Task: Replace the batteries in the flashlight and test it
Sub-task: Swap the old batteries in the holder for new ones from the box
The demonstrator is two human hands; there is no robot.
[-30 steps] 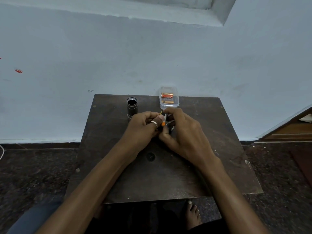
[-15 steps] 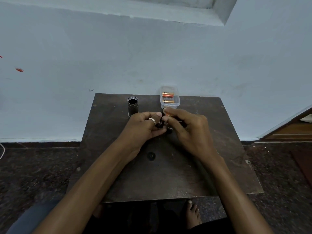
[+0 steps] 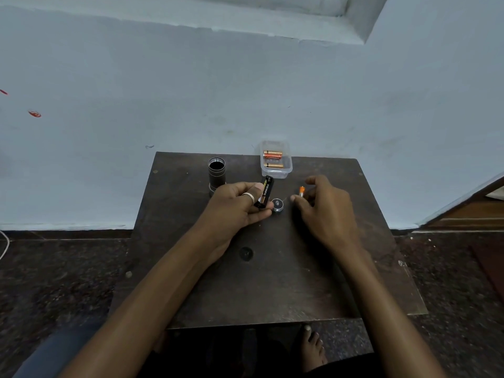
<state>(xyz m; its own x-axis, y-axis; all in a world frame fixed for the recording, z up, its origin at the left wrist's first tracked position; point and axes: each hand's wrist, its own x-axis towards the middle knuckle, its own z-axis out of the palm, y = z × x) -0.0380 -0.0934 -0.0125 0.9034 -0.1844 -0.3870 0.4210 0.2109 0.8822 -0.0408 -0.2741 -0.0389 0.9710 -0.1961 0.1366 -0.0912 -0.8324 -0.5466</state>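
1. Where the two forearms cross the near edge of the dark wooden table [image 3: 272,290], a broad bare stretch of tabletop lies behind both wrists, marked only by a small round hole [image 3: 246,253].
2. The left hand [image 3: 234,207] pinches a black battery holder [image 3: 264,192] between thumb and fingers, its top tilted away; a ring [image 3: 249,197] sits on one finger.
3. Just right of that hand, a small round cap [image 3: 277,205] rests on the table.
4. The right hand [image 3: 324,211], well apart from the left, nips a small orange-tipped battery [image 3: 301,191] at its fingertips, fingers loosely curled.
5. Beyond the left hand, the flashlight body [image 3: 216,174] stands upright, open end up.
6. Beyond the gap between the hands, a clear plastic box [image 3: 275,170] with two orange batteries [image 3: 272,159] sits at the far edge, against the wall [image 3: 245,91].
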